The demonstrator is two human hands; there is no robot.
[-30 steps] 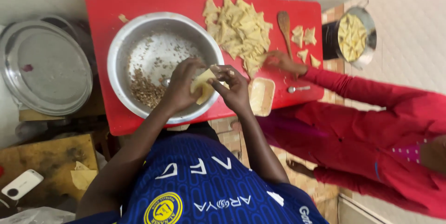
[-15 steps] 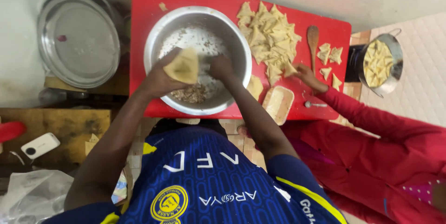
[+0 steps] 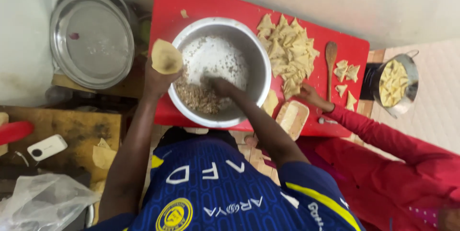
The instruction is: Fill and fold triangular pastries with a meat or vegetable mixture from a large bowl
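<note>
My left hand (image 3: 155,78) holds up a folded piece of pale dough (image 3: 166,56) beside the left rim of a large steel bowl (image 3: 258,63). My right hand (image 3: 216,86) reaches down into the bowl and touches the brown minced filling (image 3: 194,97) at its bottom. The bowl stands on a red board (image 3: 172,1). A pile of folded triangular pastries (image 3: 287,54) lies on the board to the right of the bowl.
Another person in a red sleeve (image 3: 364,130) has a hand (image 3: 309,94) near the pile. A wooden spoon (image 3: 330,63), a small tray (image 3: 293,118), a steel pot of pastries (image 3: 395,83), a steel lid (image 3: 91,39) and a white device (image 3: 47,146) are around.
My left hand has carried the dough piece from over the bowl out to its left rim. My right hand has dropped from the dough into the filling.
</note>
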